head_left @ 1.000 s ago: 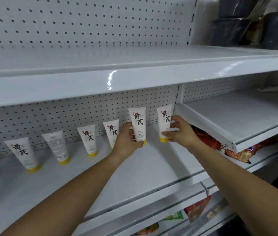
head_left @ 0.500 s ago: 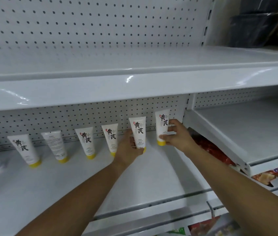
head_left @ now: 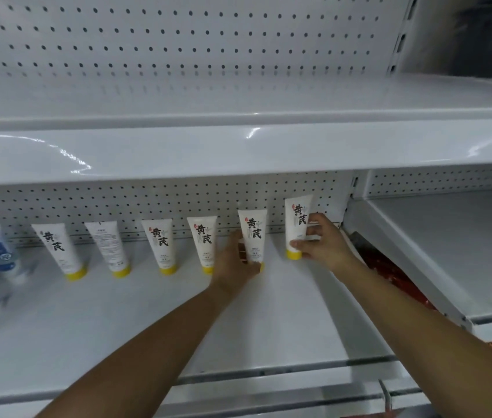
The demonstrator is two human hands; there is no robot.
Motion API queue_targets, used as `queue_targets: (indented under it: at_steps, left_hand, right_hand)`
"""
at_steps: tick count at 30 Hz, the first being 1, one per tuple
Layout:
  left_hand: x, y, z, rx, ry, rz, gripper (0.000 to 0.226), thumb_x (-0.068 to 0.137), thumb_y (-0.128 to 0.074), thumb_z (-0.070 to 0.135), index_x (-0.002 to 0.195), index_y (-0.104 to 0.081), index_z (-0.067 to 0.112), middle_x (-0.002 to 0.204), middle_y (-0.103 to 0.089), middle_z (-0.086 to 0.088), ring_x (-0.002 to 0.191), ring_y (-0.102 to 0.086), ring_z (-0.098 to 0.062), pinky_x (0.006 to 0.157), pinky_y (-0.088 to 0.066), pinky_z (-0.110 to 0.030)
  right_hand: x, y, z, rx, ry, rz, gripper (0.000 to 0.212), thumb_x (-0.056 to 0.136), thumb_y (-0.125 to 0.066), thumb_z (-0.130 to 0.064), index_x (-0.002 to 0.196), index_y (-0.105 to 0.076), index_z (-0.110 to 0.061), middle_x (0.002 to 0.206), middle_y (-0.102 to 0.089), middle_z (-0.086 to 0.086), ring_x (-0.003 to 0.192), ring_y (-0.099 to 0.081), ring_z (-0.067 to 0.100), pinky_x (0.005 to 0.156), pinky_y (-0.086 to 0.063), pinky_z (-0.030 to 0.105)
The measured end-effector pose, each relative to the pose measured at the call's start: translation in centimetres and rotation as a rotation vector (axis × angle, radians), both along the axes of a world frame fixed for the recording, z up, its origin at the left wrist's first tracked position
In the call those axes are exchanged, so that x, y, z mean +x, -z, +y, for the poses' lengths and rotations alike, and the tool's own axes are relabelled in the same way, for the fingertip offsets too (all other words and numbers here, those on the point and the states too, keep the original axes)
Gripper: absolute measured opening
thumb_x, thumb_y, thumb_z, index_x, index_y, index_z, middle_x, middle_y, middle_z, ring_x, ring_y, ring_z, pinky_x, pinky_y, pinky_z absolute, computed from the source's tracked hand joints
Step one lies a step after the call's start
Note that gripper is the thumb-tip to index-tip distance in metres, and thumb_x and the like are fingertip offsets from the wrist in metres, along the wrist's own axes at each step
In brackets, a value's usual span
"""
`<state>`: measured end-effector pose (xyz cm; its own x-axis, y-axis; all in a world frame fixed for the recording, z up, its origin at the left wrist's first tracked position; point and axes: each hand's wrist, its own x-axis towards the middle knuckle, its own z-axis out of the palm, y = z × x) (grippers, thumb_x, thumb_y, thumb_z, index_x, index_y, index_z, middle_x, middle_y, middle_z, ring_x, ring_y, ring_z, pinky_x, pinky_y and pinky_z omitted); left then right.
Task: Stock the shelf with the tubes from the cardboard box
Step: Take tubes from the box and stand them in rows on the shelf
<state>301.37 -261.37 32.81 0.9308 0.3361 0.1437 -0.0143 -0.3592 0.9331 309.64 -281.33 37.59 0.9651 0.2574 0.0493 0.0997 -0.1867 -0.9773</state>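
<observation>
Tubes (head_left: 160, 242) stand cap-down at the far side of the shelf (head_left: 269, 312). The left hand (head_left: 232, 260) curls its fingers round the fifth tube (head_left: 252, 233). The right hand (head_left: 323, 245) pinches the rightmost tube (head_left: 297, 221). Seat each yellow cap (head_left: 294, 254) flat, lean the tube on the pegboard (head_left: 148, 203), and let go gently.

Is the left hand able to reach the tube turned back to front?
Probably yes: nothing stands in front of the turned tube, though the left hand grips another tube and must let go first.
</observation>
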Motion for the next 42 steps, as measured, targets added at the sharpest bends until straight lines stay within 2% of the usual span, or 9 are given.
queue_targets:
  at_steps: [6,10,14,22,29,32,36,42]
  left_hand:
    - [0.8,0.8,0.3,0.026,-0.019,0.044,0.075,0.070,-0.078,0.009,0.136,-0.046,0.026,0.098,-0.068,0.011,0.088,-0.069,-0.007,0.079,-0.061,-0.035]
    - [1.0,1.3,0.5,0.007,-0.016,0.050,0.078,0.068,-0.078,0.010,0.136,-0.045,0.028,0.098,-0.069,0.009,0.088,-0.070,-0.010,0.075,-0.062,-0.041]
    - [1.0,1.4,0.4,0.010,-0.023,0.041,0.077,0.068,-0.077,0.009,0.135,-0.045,0.029,0.099,-0.068,0.011,0.089,-0.069,-0.010,0.076,-0.062,-0.041]
    - [0.3,1.6,0.3,0.024,-0.013,0.033,0.060,0.068,-0.076,0.009,0.119,-0.053,0.031,0.096,-0.069,0.011,0.088,-0.068,-0.008,0.076,-0.061,-0.037]
    - [0.2,1.4,0.2,0.040,-0.023,0.047,0.047,0.070,-0.077,0.008,0.109,-0.057,0.024,0.094,-0.069,0.010,0.088,-0.068,-0.010,0.077,-0.060,-0.034]
    - [0.2,1.4,0.1,0.072,-0.038,0.050,0.040,0.070,-0.078,0.011,0.103,-0.059,0.020,0.093,-0.070,0.007,0.087,-0.068,-0.012,0.077,-0.059,-0.034]
    - [0.2,1.2,-0.1,0.088,-0.051,0.055,0.037,0.072,-0.077,0.011,0.102,-0.060,0.019,0.091,-0.069,0.008,0.086,-0.067,-0.011,0.073,-0.057,-0.029]
    - [0.1,1.5,-0.2,0.071,-0.057,0.054,0.035,0.071,-0.077,0.012,0.100,-0.061,0.022,0.091,-0.069,0.008,0.086,-0.067,-0.011,0.076,-0.060,-0.035]
  right_hand:
    - [0.5,-0.2,-0.5,-0.010,0.009,-0.007,0.054,0.070,-0.083,-0.001,0.107,-0.055,-0.027,0.108,-0.063,0.002,0.105,-0.063,0.028,0.073,-0.059,0.055]
    - [0.6,0.0,-0.8,-0.016,0.011,0.000,0.055,0.070,-0.084,-0.001,0.111,-0.055,-0.023,0.109,-0.064,0.005,0.105,-0.063,0.027,0.072,-0.060,0.054]
    - [0.4,0.8,-0.9,-0.020,0.022,0.020,0.052,0.070,-0.084,0.000,0.103,-0.055,-0.028,0.108,-0.064,0.008,0.103,-0.065,0.029,0.070,-0.060,0.054]
    - [0.1,0.7,-1.3,-0.001,0.042,0.006,0.055,0.069,-0.084,0.000,0.109,-0.055,-0.022,0.109,-0.064,0.008,0.103,-0.065,0.027,0.071,-0.060,0.054]
    - [-0.4,0.7,-1.8,-0.017,0.045,-0.001,0.056,0.070,-0.084,0.001,0.114,-0.054,-0.017,0.110,-0.063,0.008,0.102,-0.064,0.026,0.072,-0.060,0.054]
    - [-0.7,0.7,-1.9,-0.021,0.044,-0.010,0.055,0.070,-0.083,0.001,0.112,-0.054,-0.019,0.110,-0.063,0.007,0.101,-0.064,0.025,0.071,-0.060,0.052]
    - [-0.8,0.8,-2.1,-0.021,0.040,-0.012,0.055,0.071,-0.083,0.001,0.109,-0.053,-0.024,0.109,-0.063,0.007,0.100,-0.065,0.024,0.071,-0.061,0.049]
    - [-0.8,1.0,-2.3,-0.020,0.037,-0.007,0.056,0.071,-0.083,0.002,0.110,-0.052,-0.022,0.108,-0.064,0.008,0.099,-0.065,0.025,0.071,-0.060,0.050]
